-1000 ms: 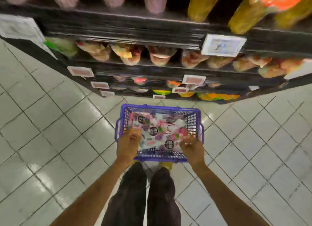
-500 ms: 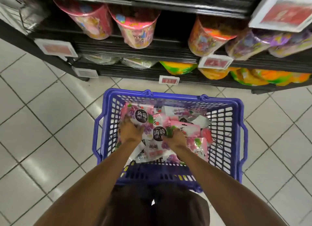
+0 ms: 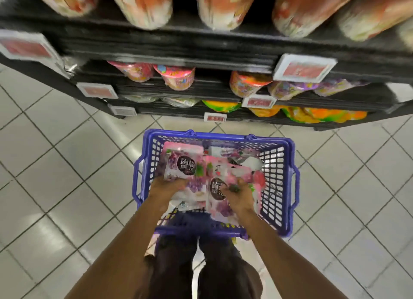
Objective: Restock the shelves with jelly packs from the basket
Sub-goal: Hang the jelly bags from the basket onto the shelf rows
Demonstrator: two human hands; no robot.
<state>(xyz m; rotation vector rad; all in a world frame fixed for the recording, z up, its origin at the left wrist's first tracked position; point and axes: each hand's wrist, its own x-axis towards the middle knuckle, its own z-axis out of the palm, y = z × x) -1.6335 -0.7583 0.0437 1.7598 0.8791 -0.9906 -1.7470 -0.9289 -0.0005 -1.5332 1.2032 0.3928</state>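
Risk we see: left grip (image 3: 166, 185) pinches one jelly pack (image 3: 181, 162) by its near edge, right grip (image 3: 238, 196) curls on a second jelly pack (image 3: 218, 188), both inside the basket (image 3: 219, 135), so slick film could slip or drag neighbours out.

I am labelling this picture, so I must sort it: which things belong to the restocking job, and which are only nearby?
Job: blue basket; pink jelly pack in the left hand; second jelly pack in the right hand; black shelves.
Only nearby: price tags; round tubs; orange-green bags on the lowest shelf; tiled floor.
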